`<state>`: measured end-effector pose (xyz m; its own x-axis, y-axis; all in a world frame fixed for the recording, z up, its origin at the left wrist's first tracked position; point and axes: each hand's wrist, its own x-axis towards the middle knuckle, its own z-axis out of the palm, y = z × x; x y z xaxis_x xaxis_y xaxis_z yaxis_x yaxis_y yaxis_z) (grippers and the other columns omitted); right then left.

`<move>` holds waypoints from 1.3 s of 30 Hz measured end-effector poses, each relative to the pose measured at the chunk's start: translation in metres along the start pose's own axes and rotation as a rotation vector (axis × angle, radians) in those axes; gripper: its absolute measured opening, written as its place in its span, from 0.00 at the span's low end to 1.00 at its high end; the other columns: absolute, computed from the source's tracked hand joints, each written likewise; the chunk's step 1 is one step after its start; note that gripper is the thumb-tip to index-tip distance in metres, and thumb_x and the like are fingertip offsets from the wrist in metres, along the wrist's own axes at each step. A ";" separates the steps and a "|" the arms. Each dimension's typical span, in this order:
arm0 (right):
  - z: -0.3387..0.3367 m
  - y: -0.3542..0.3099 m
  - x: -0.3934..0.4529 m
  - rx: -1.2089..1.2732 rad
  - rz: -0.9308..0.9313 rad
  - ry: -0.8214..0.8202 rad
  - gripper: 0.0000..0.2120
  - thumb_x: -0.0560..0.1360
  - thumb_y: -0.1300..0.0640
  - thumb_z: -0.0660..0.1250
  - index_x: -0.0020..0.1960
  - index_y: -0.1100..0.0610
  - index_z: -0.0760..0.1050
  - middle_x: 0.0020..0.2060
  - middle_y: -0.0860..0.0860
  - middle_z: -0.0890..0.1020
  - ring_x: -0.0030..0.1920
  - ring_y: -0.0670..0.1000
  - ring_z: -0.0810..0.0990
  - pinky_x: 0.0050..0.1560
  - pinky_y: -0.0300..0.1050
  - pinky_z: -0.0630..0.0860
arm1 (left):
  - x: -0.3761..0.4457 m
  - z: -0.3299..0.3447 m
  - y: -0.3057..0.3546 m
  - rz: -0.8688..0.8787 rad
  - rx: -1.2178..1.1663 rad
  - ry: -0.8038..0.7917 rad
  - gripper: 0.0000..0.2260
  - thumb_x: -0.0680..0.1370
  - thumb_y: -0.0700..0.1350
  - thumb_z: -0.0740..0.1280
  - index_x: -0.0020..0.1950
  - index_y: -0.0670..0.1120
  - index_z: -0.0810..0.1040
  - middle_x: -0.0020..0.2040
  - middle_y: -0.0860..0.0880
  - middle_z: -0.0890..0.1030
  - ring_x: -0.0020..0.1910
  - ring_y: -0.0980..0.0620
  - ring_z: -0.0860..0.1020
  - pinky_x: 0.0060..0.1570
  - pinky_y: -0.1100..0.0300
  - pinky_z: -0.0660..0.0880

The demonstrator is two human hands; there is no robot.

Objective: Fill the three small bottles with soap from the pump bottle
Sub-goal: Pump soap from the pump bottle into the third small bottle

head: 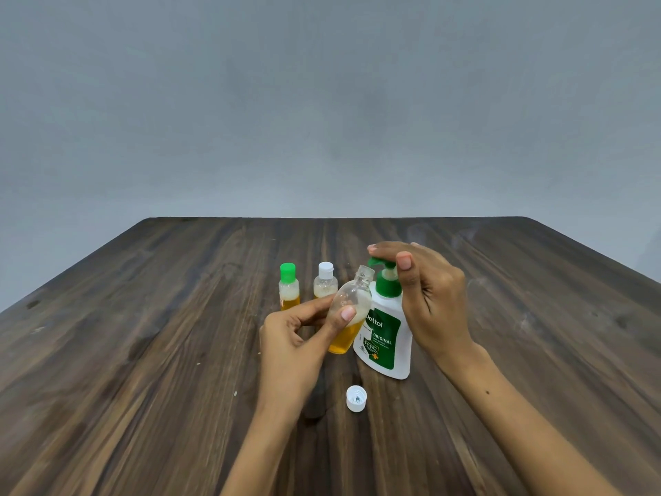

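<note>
Third small bottle (348, 309) is held under the pump spout for filling.
The left hand (297, 338) has its grip around the tilted open bottle, mouth at the spout; the right hand (425, 291) presses flat on the pump bottle (388, 338); two capped bottles (307, 286) wait behind on the bench (143, 352).

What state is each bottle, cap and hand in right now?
Open small bottle: uncapped, tilted, part full, held under the spout.
Green-capped bottle: capped, upright, part full.
White-capped bottle: capped, upright.
Pump bottle: upright.
Loose cap: on table, open side up.
Left hand: holds open bottle.
Right hand: on pump head.
</note>
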<state>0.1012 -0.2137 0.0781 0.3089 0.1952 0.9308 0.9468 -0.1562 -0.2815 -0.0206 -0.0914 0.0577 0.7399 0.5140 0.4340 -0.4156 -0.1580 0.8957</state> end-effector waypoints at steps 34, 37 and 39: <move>-0.004 0.003 -0.005 -0.056 -0.038 -0.086 0.29 0.83 0.42 0.47 0.56 0.58 0.82 0.55 0.49 0.83 0.59 0.47 0.80 0.61 0.55 0.74 | 0.002 -0.001 -0.006 0.001 0.030 -0.013 0.14 0.70 0.46 0.73 0.53 0.44 0.85 0.47 0.54 0.86 0.51 0.58 0.84 0.47 0.69 0.77; -0.002 0.003 -0.010 -0.040 -0.023 -0.059 0.28 0.83 0.43 0.48 0.54 0.59 0.82 0.53 0.49 0.84 0.57 0.47 0.81 0.56 0.56 0.76 | 0.002 -0.001 -0.007 0.000 0.037 0.000 0.15 0.69 0.47 0.73 0.54 0.43 0.85 0.47 0.54 0.86 0.50 0.57 0.84 0.47 0.68 0.77; -0.002 0.003 -0.009 -0.033 -0.025 -0.054 0.28 0.83 0.43 0.48 0.53 0.59 0.82 0.53 0.48 0.84 0.57 0.47 0.81 0.56 0.56 0.77 | 0.003 -0.002 -0.007 0.002 0.043 0.006 0.15 0.69 0.47 0.74 0.53 0.44 0.85 0.46 0.54 0.86 0.50 0.58 0.84 0.46 0.69 0.77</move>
<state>0.1011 -0.2175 0.0696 0.2901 0.2509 0.9235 0.9511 -0.1821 -0.2493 -0.0170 -0.0871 0.0524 0.7356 0.5190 0.4353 -0.3939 -0.1952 0.8982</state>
